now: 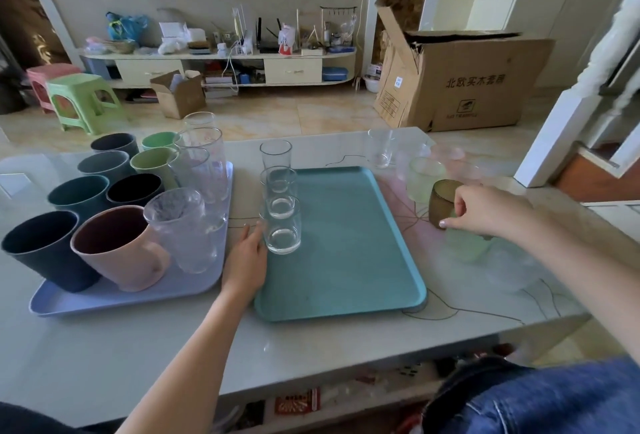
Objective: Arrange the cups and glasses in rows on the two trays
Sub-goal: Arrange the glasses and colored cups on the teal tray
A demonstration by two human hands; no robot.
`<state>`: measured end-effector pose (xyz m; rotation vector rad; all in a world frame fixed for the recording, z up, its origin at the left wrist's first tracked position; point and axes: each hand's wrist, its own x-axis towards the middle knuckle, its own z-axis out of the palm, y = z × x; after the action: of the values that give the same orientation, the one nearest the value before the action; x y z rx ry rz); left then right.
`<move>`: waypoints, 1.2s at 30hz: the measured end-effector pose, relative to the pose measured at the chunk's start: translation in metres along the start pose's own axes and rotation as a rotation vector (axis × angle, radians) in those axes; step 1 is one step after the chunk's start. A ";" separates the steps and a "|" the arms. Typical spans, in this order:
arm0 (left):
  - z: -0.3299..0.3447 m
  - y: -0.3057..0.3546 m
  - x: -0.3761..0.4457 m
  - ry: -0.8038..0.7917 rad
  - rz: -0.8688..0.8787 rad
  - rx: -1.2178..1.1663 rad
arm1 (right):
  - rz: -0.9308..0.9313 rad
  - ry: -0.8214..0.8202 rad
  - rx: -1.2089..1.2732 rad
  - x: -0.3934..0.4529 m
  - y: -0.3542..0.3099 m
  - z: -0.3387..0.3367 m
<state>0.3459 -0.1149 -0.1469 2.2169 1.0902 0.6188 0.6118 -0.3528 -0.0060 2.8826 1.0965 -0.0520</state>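
Observation:
A lilac tray (114,296) on the left carries several coloured cups, among them a pink cup (121,250) and a dark blue cup (45,248), plus several clear glasses (183,232). On the teal tray (346,246) a row of clear glasses (282,225) runs along its left edge. My left hand (247,260) rests beside the nearest of them, fingers touching its side. My right hand (485,210) grips an amber glass (441,201) standing on the table right of the teal tray. Pale green glasses (422,179) and a clear glass (380,148) stand near it.
The grey table (138,347) ends close to me, with a shelf of clutter below. Beyond it are a large cardboard box (464,83), a green stool (83,101) and a low TV cabinet (221,66). A white door frame (568,122) stands at the right.

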 end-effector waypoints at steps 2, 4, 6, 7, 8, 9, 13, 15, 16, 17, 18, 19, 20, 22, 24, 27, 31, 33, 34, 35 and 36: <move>-0.001 -0.002 -0.003 -0.005 -0.027 -0.010 | 0.000 0.042 0.057 0.001 -0.001 0.003; -0.002 -0.001 -0.006 -0.023 -0.048 -0.005 | -0.034 0.089 0.137 0.006 -0.008 0.001; -0.003 0.001 -0.007 -0.035 -0.058 -0.003 | -0.096 0.130 0.215 0.017 -0.020 -0.003; -0.003 0.002 -0.007 -0.032 -0.066 -0.008 | -0.124 0.157 0.230 0.025 -0.028 -0.006; -0.003 0.004 -0.007 -0.022 -0.077 -0.019 | -0.158 0.191 0.228 0.036 -0.036 -0.010; -0.002 0.004 -0.007 -0.006 -0.082 -0.035 | -0.188 0.225 0.217 0.051 -0.043 -0.014; 0.001 0.003 -0.005 0.042 -0.095 -0.118 | -0.220 0.307 0.149 0.132 -0.072 -0.019; 0.001 0.002 -0.003 0.052 -0.096 -0.126 | -0.183 0.280 0.100 0.170 -0.082 -0.013; 0.001 0.002 -0.003 0.059 -0.088 -0.122 | -0.165 0.256 0.079 0.187 -0.087 -0.008; 0.001 0.002 -0.003 0.068 -0.075 -0.115 | -0.147 0.221 0.066 0.201 -0.093 -0.003; 0.002 0.002 -0.003 0.073 -0.063 -0.105 | -0.131 0.182 0.059 0.212 -0.098 0.001; 0.001 0.002 -0.003 0.073 -0.054 -0.097 | -0.111 0.146 0.057 0.221 -0.102 0.006; 0.002 0.000 -0.003 0.070 -0.049 -0.094 | -0.089 0.122 0.063 0.228 -0.106 0.011; 0.005 -0.006 0.000 0.055 -0.054 -0.094 | -0.058 0.118 0.080 0.238 -0.109 0.020; 0.008 -0.013 0.002 0.036 -0.060 -0.063 | -0.036 0.146 0.092 0.245 -0.111 0.027; 0.009 -0.019 0.004 0.009 -0.066 -0.053 | 0.008 0.197 0.109 0.244 -0.112 0.030; 0.010 -0.016 0.004 0.016 -0.068 -0.080 | -0.053 0.238 0.157 0.235 -0.106 0.025; 0.010 -0.015 0.003 0.016 -0.072 -0.079 | -0.067 0.264 0.182 0.229 -0.102 0.021; 0.010 -0.014 0.003 0.014 -0.071 -0.077 | -0.057 0.284 0.197 0.224 -0.101 0.019; 0.009 -0.013 0.003 0.014 -0.069 -0.076 | -0.058 0.302 0.207 0.218 -0.101 0.016; 0.008 -0.011 0.002 0.018 -0.070 -0.075 | -0.074 0.322 0.219 0.211 -0.102 0.013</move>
<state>0.3460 -0.1101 -0.1600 2.1040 1.1298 0.6399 0.7020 -0.1376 -0.0336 3.1199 1.3239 0.3198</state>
